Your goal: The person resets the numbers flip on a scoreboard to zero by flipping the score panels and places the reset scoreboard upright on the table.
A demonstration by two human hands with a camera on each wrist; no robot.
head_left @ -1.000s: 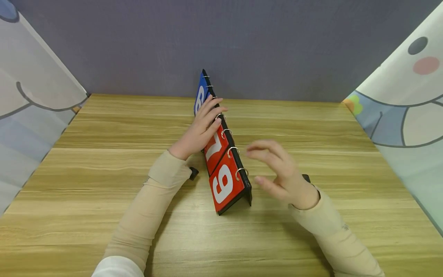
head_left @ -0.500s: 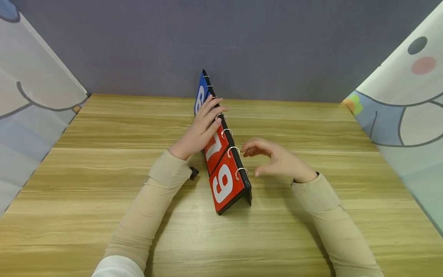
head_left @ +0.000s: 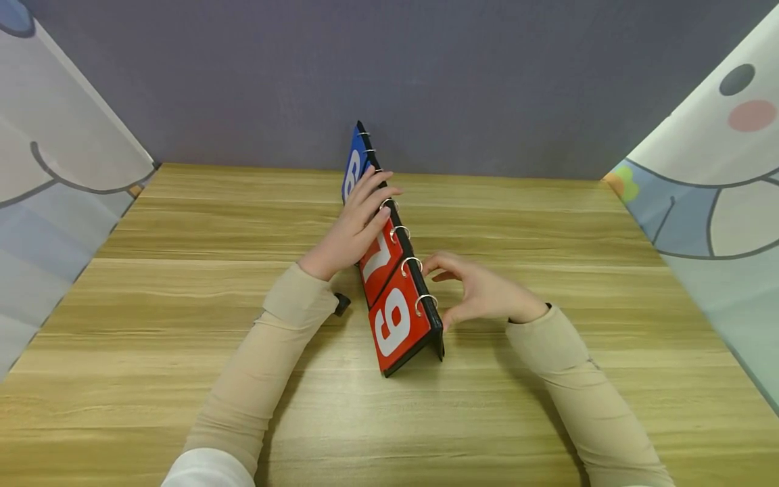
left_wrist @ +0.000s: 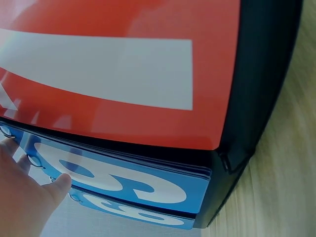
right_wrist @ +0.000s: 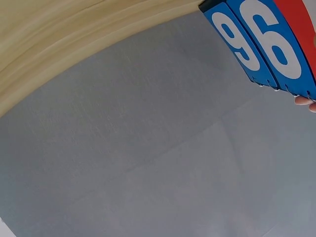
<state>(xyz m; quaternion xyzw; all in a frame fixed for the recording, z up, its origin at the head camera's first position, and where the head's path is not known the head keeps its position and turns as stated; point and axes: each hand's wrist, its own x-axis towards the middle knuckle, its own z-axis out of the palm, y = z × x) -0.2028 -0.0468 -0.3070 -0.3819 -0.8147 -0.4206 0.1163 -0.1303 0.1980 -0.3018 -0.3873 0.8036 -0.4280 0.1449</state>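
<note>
A flip scoreboard (head_left: 398,328) stands like a tent on the table, its ringed ridge running away from me. Red number cards are at the near end and blue cards (head_left: 353,166) at the far end. My left hand (head_left: 349,233) rests on the left face, its fairly straight fingers reaching over the ridge. On the right side, my right hand (head_left: 481,291) is beside the near end, curved fingers and thumb held apart. Their tips are at the right face; whether they touch is hidden. The left wrist view shows a red card (left_wrist: 123,123) close up; the right wrist view shows blue cards (right_wrist: 276,44).
The wooden table (head_left: 213,216) extends around the scoreboard. A grey wall panel (head_left: 487,88) closes off the back. Printed cartoon sheets (head_left: 724,203) flank both sides. A small black piece (head_left: 342,304) shows by the left sleeve.
My right hand has moved left and its fingers have come to the scoreboard's right face, with the thumb near its front end. My left hand and the scoreboard have stayed in place.
</note>
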